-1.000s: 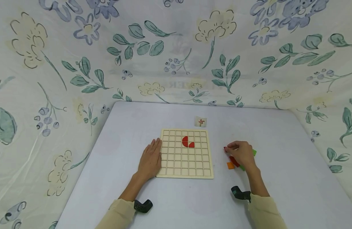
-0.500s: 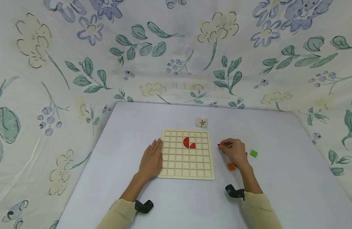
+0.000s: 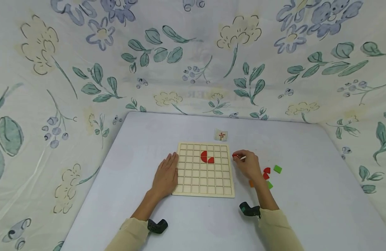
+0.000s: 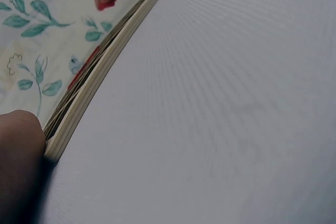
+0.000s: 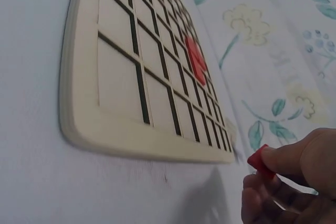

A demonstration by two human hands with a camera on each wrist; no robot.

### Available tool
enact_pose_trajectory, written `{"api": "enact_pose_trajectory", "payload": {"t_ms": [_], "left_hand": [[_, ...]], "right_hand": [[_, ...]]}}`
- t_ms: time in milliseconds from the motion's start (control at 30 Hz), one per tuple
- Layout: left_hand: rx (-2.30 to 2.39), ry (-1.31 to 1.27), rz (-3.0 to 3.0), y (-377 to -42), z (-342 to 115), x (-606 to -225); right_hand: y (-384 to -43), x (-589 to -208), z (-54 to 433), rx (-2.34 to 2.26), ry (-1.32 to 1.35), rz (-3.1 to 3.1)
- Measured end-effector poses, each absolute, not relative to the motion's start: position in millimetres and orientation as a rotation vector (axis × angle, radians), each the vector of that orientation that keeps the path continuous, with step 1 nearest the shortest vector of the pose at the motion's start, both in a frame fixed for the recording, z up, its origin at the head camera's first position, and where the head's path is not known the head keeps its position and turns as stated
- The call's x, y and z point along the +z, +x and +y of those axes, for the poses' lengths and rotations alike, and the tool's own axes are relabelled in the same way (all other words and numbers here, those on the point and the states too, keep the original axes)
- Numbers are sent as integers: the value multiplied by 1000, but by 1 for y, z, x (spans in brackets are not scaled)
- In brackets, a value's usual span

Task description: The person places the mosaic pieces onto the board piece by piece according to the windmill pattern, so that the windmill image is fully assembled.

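Note:
A square wooden grid board (image 3: 188, 179) lies on the white table, with red curved pieces (image 3: 204, 157) set in its upper middle cells. My left hand (image 3: 166, 176) rests flat along the board's left edge, fingers straight. Just off the right edge, my right hand (image 3: 250, 165) pinches a small red piece (image 5: 261, 163) between thumb and fingers. The right wrist view shows that piece raised beside the board's corner; its full outline is partly covered by the fingertips. A thin white strip (image 3: 242, 158) shows at the same fingers, too small to identify.
Right of the board lie loose red pieces (image 3: 266, 170), a green square (image 3: 277, 169), another green piece (image 3: 269, 185) and an orange piece (image 3: 251, 183) partly behind the wrist. A small patterned card (image 3: 221, 135) sits beyond the board. Floral cloth (image 3: 193, 62) hangs behind the table.
My right hand has moved left from the loose pieces to the board's right edge, carrying the red piece. Loose pieces it covered now show. The left hand has stayed in place.

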State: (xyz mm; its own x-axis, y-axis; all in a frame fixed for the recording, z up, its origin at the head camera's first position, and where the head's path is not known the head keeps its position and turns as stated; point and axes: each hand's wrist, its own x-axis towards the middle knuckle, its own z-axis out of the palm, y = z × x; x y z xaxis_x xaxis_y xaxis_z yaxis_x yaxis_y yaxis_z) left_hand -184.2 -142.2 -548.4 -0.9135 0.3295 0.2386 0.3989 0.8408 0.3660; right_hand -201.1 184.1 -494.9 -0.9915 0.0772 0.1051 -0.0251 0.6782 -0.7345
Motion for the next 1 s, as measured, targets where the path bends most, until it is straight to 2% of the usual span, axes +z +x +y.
{"api": "enact_pose_trajectory", "payload": {"t_ms": [1000], "left_hand": [[-622,-589,-2824,-183,-142,-548]], "right_hand": [[-209,-501,147,1353,-130,-2728]]}}
